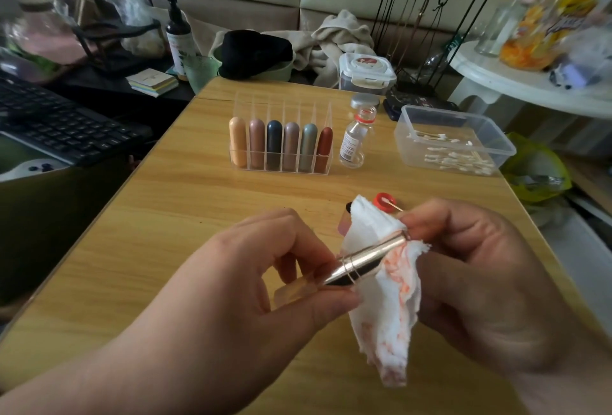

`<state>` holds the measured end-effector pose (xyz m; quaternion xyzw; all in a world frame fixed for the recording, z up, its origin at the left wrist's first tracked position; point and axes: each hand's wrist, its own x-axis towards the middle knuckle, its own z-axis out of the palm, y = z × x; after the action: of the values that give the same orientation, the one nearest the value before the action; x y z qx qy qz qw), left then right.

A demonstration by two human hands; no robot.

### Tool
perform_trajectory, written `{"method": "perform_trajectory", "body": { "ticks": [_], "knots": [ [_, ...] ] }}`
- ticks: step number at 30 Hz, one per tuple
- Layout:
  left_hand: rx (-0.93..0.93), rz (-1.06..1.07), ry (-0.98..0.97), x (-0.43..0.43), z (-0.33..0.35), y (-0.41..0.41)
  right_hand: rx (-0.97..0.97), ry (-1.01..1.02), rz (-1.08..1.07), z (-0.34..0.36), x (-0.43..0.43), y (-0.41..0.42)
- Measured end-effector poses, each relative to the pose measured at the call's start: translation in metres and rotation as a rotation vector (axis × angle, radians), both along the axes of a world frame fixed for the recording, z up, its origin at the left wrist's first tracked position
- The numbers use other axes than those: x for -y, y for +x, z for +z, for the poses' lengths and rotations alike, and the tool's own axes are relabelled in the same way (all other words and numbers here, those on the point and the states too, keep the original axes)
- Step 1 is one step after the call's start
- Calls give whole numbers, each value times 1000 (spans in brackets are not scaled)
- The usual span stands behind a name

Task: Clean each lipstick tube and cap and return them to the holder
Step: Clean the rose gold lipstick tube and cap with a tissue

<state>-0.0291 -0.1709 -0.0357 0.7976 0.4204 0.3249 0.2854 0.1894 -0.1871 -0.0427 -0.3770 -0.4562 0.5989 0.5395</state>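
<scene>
My left hand [265, 275] pinches the lower end of an uncapped silver lipstick tube [367, 260], which lies slanted above the wooden table [165, 232]. My right hand [473, 282] holds a white tissue [387, 315] stained orange-red against the tube's upper end. A pink cap [344, 222] lies on the table behind the tissue, mostly hidden. At the far middle stands the clear acrylic holder [281, 167] with several capped lipsticks [291, 146] upright in its slots.
A small glass bottle [356, 138] stands right of the holder, its red cap [384, 201] with a cotton swab lying near my right hand. A clear tub [453, 139] of cotton swabs sits far right. A keyboard [63, 126] lies left of the table.
</scene>
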Motion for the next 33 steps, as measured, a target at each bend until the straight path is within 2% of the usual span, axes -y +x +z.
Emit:
{"method": "perform_trajectory", "body": {
  "ticks": [4, 7, 9, 12, 14, 17, 18, 19, 21, 23, 27, 29, 33],
  "knots": [
    [37, 22, -119, 0, -1, 1, -6, -41, 91, -8, 1, -6],
    [88, 79, -198, -1, -3, 3, -175, -72, 199, -16, 6, -20],
    [119, 116, -226, -3, -6, 5, -211, -59, 220, -19, 10, -29],
    [161, 126, -283, -6, -9, 7, -26, -46, 65, -24, 17, -39],
    [215, 102, -389, -9, -9, 8, 88, -88, -17, -19, 18, -39],
    [329, 136, -499, -22, -12, 3, 110, -155, -193, -5, 8, -21],
    [336, 168, -490, -28, -13, 2, 197, -127, -326, 1, 5, -10],
    [332, 198, -479, -34, -14, 0, 411, -37, -473, 6, 1, 2],
    [348, 252, -465, -45, -17, 0, 971, 248, -712, 14, -8, 21],
    [355, 282, -468, -54, -21, 6, 1249, 475, -773, 15, -16, 28],
    [258, 314, -409, -63, -28, 20, 1419, 681, -687, 6, -34, 20],
    [188, 312, -337, -65, -31, 22, 1480, 649, -646, -1, -41, 14],
    [-73, 300, -204, -69, -37, 20, 1572, 596, -546, -15, -45, -1]
  ]
}}
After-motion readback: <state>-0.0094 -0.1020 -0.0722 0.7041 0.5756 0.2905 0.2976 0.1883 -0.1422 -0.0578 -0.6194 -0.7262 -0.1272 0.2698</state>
